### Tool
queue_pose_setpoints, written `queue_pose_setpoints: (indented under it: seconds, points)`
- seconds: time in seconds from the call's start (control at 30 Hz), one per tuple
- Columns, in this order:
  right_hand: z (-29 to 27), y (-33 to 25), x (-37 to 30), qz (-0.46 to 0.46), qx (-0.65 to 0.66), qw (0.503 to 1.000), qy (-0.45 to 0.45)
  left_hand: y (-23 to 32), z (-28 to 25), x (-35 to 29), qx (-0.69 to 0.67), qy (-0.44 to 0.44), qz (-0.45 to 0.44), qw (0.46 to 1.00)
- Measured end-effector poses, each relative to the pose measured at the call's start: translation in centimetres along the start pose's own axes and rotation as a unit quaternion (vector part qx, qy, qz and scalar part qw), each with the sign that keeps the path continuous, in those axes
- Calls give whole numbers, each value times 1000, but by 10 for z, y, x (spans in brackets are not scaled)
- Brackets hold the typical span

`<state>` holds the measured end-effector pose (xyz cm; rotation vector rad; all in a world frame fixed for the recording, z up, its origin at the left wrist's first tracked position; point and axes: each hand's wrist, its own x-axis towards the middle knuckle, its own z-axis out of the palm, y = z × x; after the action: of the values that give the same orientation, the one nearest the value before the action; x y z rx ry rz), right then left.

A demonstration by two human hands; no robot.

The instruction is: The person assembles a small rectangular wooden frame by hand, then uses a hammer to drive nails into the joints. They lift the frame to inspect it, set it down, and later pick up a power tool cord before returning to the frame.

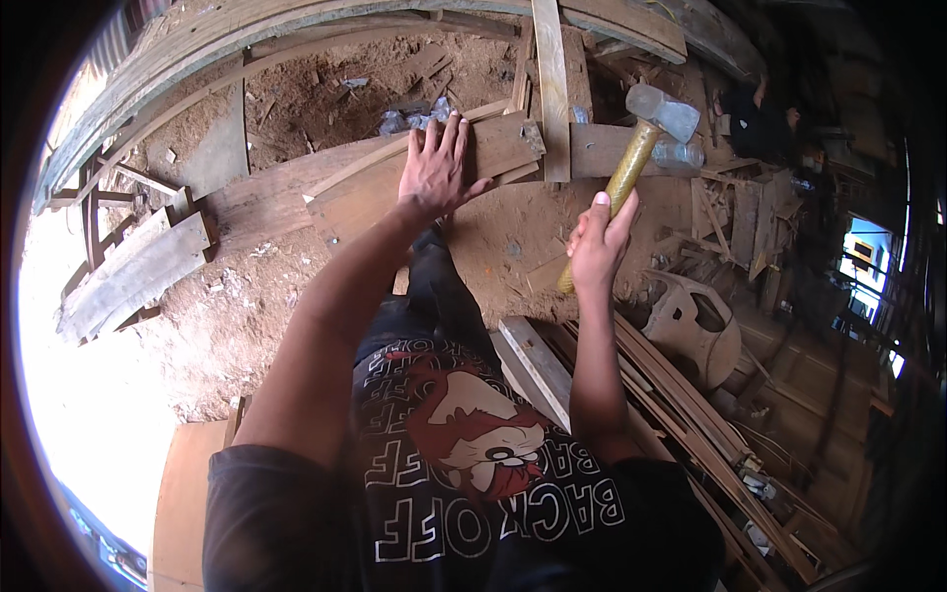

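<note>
My left hand (437,170) lies flat with its fingers spread on a wooden board (360,207), near the board's far edge. A thin wooden strip runs along that edge beneath the fingers. My right hand (600,242) is wrapped around the yellow handle of a sledgehammer (631,170). The hammer is raised to the right of the board, with its heavy grey head (663,111) uppermost and apart from the wood. Under the board a longer weathered plank (258,202) extends to the left.
Long beams (296,35) cross the far side. An upright batten (552,94) stands beyond the board. A clear plastic bottle (679,155) lies behind the hammer. Stacked timber strips (681,395) and a curved wooden piece (695,326) are at right. Another person (758,118) is at far right.
</note>
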<state>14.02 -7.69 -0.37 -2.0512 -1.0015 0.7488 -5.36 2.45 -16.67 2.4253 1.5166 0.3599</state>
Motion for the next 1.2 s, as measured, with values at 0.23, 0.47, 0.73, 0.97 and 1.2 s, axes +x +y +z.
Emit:
queue_pose_setpoints:
  seconds: [0.23,0.47,0.73,0.97,1.2]
  points:
    - [36,47,28,153,-176,965,-123,1,1,1,3,7,-8,1000]
    - [-29,53,29,13,-17,999,25,14,-11,17,-19,-37,-51,998]
    - [-43,101,0,212,140,967,-5,19,19,103,-43,-50,85,994]
    - [-91,159,24,206,66,976,-22,19,27,110,-45,-91,111,989]
    - [-114,190,72,204,88,975,-21,38,26,99,-28,-27,89,995]
